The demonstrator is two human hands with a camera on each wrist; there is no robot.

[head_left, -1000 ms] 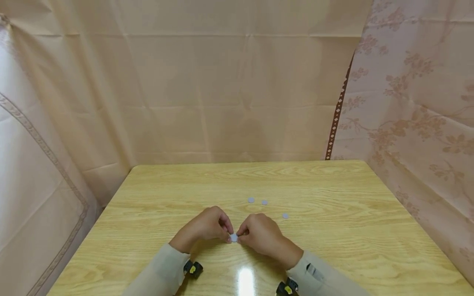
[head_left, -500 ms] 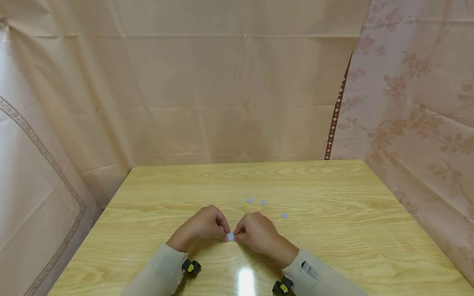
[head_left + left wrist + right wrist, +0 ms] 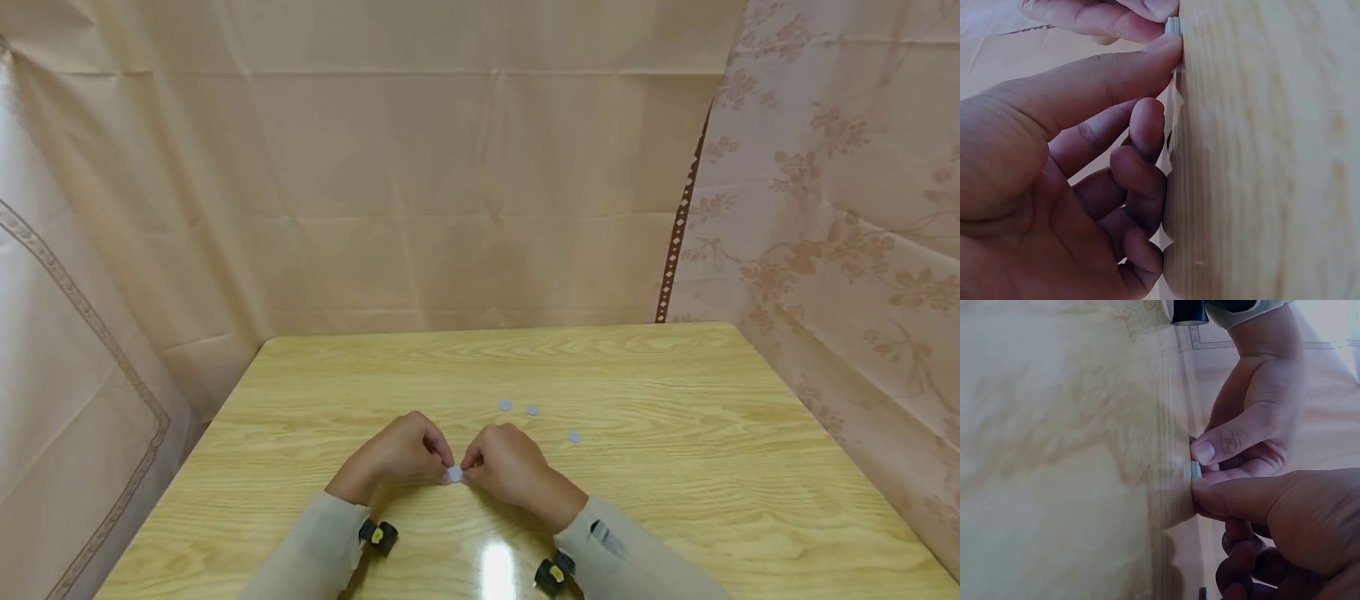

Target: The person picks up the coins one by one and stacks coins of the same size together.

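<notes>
Between my two hands, low on the wooden table, sits a small stack of silvery coins (image 3: 454,473). Its edge shows at least two layers as a coin stack (image 3: 1173,25) in the left wrist view. My left hand (image 3: 405,450) pinches the stack from the left with thumb and index finger. From the other side my right hand (image 3: 513,468) pinches it too, fingertips right at the rim. The right wrist view has the coin stack (image 3: 1195,469) standing at the table surface between both thumbs.
Three loose coins lie beyond the hands: one coin (image 3: 506,405), a second coin (image 3: 532,410) beside it, and a third coin (image 3: 574,437) nearer and to the right. The wooden table (image 3: 675,500) ends at a beige curtain (image 3: 450,208) behind.
Both hands have shifted slightly left and a little away from me, with the coin stack moving between their fingertips. The three loose coins stay put on the table.
</notes>
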